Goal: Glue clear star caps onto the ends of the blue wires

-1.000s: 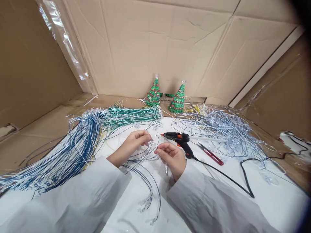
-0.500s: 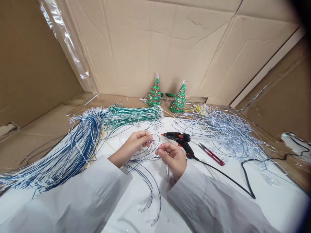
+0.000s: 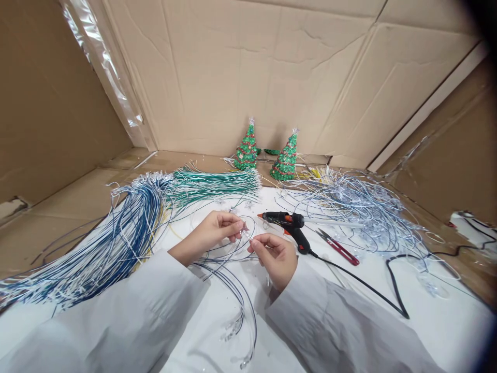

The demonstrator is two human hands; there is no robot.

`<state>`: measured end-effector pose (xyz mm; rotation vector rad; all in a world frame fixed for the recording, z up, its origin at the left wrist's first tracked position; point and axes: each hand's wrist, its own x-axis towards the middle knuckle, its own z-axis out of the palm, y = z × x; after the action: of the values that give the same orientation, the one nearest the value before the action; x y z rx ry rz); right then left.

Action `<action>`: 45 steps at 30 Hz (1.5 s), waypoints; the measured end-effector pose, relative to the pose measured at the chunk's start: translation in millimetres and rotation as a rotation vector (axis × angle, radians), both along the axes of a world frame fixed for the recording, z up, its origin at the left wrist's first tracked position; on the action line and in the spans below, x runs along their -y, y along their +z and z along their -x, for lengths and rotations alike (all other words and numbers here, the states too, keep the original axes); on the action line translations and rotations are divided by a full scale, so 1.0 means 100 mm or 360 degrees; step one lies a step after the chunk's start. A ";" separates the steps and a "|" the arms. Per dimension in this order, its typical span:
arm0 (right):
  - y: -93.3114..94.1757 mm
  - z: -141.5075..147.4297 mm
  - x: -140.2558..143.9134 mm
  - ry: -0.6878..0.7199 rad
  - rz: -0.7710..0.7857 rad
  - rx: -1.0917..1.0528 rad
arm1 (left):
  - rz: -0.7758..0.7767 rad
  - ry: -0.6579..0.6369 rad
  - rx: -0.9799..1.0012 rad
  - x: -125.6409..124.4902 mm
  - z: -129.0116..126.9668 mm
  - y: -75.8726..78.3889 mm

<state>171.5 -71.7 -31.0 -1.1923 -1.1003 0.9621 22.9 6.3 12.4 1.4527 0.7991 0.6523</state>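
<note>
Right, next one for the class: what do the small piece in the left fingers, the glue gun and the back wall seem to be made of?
Small piece: perhaps glossy clear plastic, as it looks see-through; too small to be sure.
Glue gun: probably hard plastic, judging by its moulded shape and slight sheen.
Back wall: likely matte brown cardboard, shown by its creases and fold lines.

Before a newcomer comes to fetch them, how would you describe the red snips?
On the white tabletop, find the black glue gun beyond the right hand. Just right of its grip lie the snips, slim and red-handled, unlike that bulkier tool.
</note>
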 end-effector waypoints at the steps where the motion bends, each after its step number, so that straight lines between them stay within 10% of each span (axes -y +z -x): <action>1: -0.01 0.00 0.00 -0.0020 0.0000 0.0021 | 0.0010 0.0007 -0.0005 0.01 0.00 0.00; 45: -0.06 0.02 0.01 -0.0031 0.0134 0.0098 | 0.0011 -0.0080 -0.0082 0.03 0.01 -0.16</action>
<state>169.4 -73.1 -37.3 -1.3063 -1.1039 0.9704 21.4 3.3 -3.6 1.4838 0.8019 0.5755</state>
